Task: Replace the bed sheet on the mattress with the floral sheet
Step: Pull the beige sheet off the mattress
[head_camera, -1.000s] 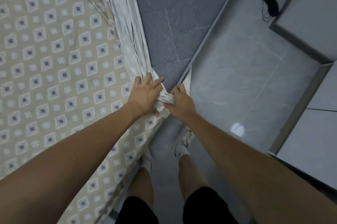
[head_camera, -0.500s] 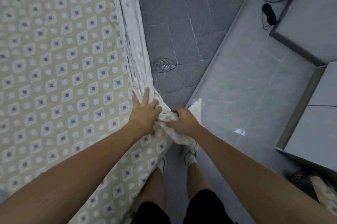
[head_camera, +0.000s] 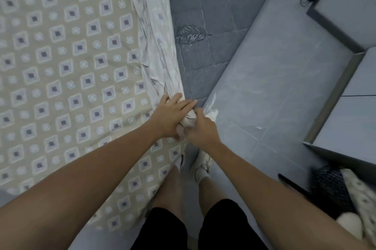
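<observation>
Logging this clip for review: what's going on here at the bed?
A person stands at the mattress edge. The right hand grips a bunched white sheet at the edge; the left hand rests on it with straight fingers. A beige patterned sheet covers the bed top.

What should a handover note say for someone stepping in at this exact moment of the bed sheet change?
Left hand: fingers straight, resting on the bunched white sheet at the mattress edge.
Right hand: grips the gathered end of that sheet.
The diamond-patterned sheet covers the mattress top; the white one lies bunched along its floor-side edge.
Done: white sheet gathered to the edge.
Left: which sheet goes on is unclear from here; finish swapping and spread it.
</observation>
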The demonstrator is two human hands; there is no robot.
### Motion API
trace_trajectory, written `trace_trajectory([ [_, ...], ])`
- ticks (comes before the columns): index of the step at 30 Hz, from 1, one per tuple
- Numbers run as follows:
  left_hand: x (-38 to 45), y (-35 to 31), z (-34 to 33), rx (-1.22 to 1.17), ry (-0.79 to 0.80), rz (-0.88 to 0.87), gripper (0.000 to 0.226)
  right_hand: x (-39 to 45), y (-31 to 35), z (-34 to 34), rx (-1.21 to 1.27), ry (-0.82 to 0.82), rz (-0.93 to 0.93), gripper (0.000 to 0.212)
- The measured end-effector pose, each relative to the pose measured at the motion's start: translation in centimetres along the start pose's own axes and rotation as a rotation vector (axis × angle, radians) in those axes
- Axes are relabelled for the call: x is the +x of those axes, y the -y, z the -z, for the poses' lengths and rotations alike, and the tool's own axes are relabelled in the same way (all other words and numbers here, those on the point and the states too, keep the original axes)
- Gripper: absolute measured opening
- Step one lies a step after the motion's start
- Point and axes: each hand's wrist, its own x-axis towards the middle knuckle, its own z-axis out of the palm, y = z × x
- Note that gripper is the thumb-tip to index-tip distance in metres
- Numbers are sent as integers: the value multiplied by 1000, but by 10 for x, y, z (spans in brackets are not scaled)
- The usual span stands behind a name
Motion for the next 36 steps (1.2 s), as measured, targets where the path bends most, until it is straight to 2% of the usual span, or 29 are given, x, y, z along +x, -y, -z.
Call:
trace_trajectory([
  [4, -19, 4, 16, 95, 124, -42, 76, -5, -1, 2, 169, 132, -115, 44],
  [6, -29, 3, 22, 133, 252, 11, 58, -13, -2, -7, 61, 226, -65, 52],
  [7, -35, 2, 23, 154, 305, 48, 59, -18, -3, -15, -36, 252, -17, 51],
  [9, -49, -5, 20, 182, 360, 90, 71, -33, -10, -33, -184, 173, 38, 44],
  [12, -70, -22, 12, 173, 304, 59, 83, -59, -14, -61, -85, 1, 59, 51],
  [14, -81, -38, 2, 157, 236, 4, 74, -83, -6, -79, -24, 5, 46, 51],
  [16, -95, -58, -10, 140, 253, -23, 69, -103, 2, -92, 25, 59, 32, 52],
  [19, -117, -74, -29, 105, 335, 56, 89, -104, -6, -99, 44, 74, 42, 52],
  [22, -138, -62, -37, 68, 387, 133, 93, -93, -21, -102, -118, 74, 117, 62],
  [24, -148, -48, -41, 44, 422, 160, 96, -96, -33, -110, -261, 33, 177, 56],
  [27, -152, -45, -44, 11, 407, 152, 88, -95, -40, -113, -251, 2, 213, 44],
  [32, -158, -64, -54, 20, 279, 89, 55, -122, -34, -130, -172, 178, 202, 33],
  [34, -169, -69, -60, -20, 298, 91, 55, -122, -33, -131, -114, 213, 174, 31],
  [36, -180, -70, -63, -75, 337, 129, 59, -114, -31, -129, -111, 179, 248, 26],
])
